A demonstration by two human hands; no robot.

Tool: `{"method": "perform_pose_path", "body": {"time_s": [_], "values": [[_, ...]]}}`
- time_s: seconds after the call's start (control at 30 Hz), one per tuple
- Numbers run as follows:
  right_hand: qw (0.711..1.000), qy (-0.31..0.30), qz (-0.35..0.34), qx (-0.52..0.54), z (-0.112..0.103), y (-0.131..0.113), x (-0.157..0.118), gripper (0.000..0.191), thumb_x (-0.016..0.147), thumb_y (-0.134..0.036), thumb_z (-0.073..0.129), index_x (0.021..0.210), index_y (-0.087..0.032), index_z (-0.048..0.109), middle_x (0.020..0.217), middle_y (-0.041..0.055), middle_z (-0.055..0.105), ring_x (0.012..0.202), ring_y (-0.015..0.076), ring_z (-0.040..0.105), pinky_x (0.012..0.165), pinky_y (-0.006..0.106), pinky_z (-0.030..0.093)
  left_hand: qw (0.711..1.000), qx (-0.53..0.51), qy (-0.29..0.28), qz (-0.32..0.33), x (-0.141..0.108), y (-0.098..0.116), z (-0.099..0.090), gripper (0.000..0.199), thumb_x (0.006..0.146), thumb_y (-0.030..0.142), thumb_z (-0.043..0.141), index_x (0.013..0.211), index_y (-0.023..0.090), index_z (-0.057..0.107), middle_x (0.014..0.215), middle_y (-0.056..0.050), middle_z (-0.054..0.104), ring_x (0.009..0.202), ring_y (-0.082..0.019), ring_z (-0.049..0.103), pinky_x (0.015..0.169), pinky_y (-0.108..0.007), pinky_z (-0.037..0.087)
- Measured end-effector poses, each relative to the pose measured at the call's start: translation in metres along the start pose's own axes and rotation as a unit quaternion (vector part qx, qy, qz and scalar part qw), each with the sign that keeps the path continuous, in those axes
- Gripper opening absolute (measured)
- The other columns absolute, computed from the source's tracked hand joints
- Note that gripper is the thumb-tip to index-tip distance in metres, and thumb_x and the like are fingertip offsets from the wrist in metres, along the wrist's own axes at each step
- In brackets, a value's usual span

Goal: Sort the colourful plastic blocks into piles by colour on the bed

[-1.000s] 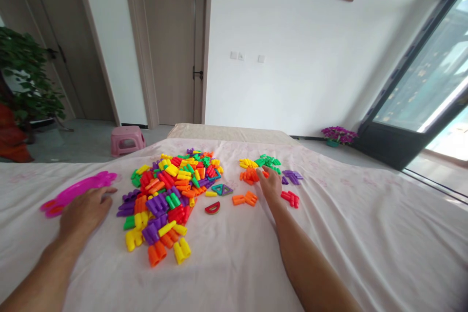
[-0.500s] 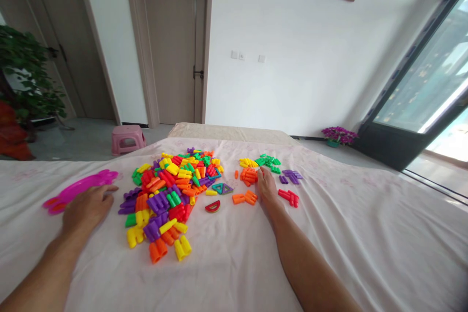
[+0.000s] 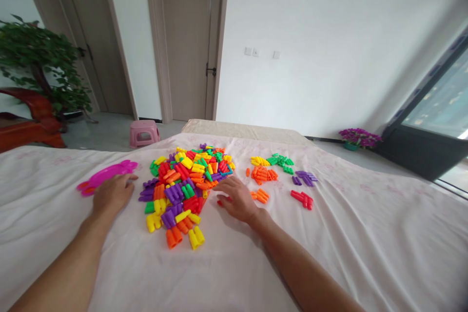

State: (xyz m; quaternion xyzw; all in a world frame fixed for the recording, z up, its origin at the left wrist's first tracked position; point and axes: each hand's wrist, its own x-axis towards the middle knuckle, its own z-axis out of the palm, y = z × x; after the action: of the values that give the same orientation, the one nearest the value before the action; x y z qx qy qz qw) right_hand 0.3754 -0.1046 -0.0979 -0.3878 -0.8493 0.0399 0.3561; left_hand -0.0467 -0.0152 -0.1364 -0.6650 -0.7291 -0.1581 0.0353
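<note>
A large mixed pile of coloured plastic pieces point(image 3: 183, 180) lies on the pale cloth. My right hand point(image 3: 236, 199) is at the pile's right edge, fingers apart, over a red piece that it partly covers. My left hand point(image 3: 113, 194) rests with spread fingers beside a pink tray point(image 3: 106, 177), left of the pile. On the right are sorted groups: yellow pieces point(image 3: 260, 161), green pieces point(image 3: 281, 160), orange pieces point(image 3: 263, 174), purple pieces point(image 3: 306, 178) and red pieces point(image 3: 302, 199). Nothing shows in either hand.
The cloth-covered table point(image 3: 204, 282) fills the foreground. Beyond it stand a pink stool point(image 3: 144, 133), a wooden chair point(image 3: 36, 119), a leafy plant point(image 3: 40, 66) and purple flowers point(image 3: 360, 137). A closed door point(image 3: 186, 44) is behind.
My right hand has left the orange group and moved left to the mixed pile's edge, now covering the small loose shapes there. The view has turned slightly left.
</note>
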Motion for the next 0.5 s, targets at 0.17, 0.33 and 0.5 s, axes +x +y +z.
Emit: {"method": "perform_pose_path", "body": {"time_s": [0.17, 0.33, 0.5], "values": [[0.996, -0.082, -0.043, -0.017, 0.027, -0.038, 0.013, 0.028, 0.097, -0.021, 0.070, 0.124, -0.026, 0.075, 0.122, 0.0068, 0.076, 0.113, 0.0244, 0.066, 0.096, 0.037, 0.052, 1.000, -0.009, 0.005, 0.002, 0.000, 0.000, 0.000, 0.050, 0.098, 0.029, 0.039, 0.130, 0.020, 0.077, 0.136, -0.017, 0.072, 0.123, -0.037, 0.067, 0.099, -0.049, 0.053], [0.993, -0.108, -0.021, -0.041, 0.042, -0.040, 0.018, 0.014, 0.101, -0.032, 0.071, 0.111, -0.026, 0.079, 0.114, 0.0050, 0.078, 0.106, 0.0212, 0.066, 0.089, 0.032, 0.051, 1.000, -0.011, 0.002, 0.001, 0.002, -0.001, 0.002, 0.049, 0.098, 0.030, 0.041, 0.131, 0.020, 0.077, 0.136, -0.017, 0.073, 0.122, -0.037, 0.067, 0.100, -0.049, 0.053], [0.993, -0.098, -0.006, -0.062, 0.045, -0.034, 0.014, 0.015, 0.104, -0.022, 0.065, 0.097, -0.023, 0.078, 0.100, 0.0043, 0.078, 0.096, 0.0200, 0.066, 0.086, 0.033, 0.050, 1.000, -0.009, 0.001, 0.004, 0.001, -0.001, 0.001, 0.049, 0.098, 0.029, 0.042, 0.131, 0.020, 0.076, 0.135, -0.017, 0.073, 0.123, -0.036, 0.067, 0.102, -0.048, 0.052]]}}
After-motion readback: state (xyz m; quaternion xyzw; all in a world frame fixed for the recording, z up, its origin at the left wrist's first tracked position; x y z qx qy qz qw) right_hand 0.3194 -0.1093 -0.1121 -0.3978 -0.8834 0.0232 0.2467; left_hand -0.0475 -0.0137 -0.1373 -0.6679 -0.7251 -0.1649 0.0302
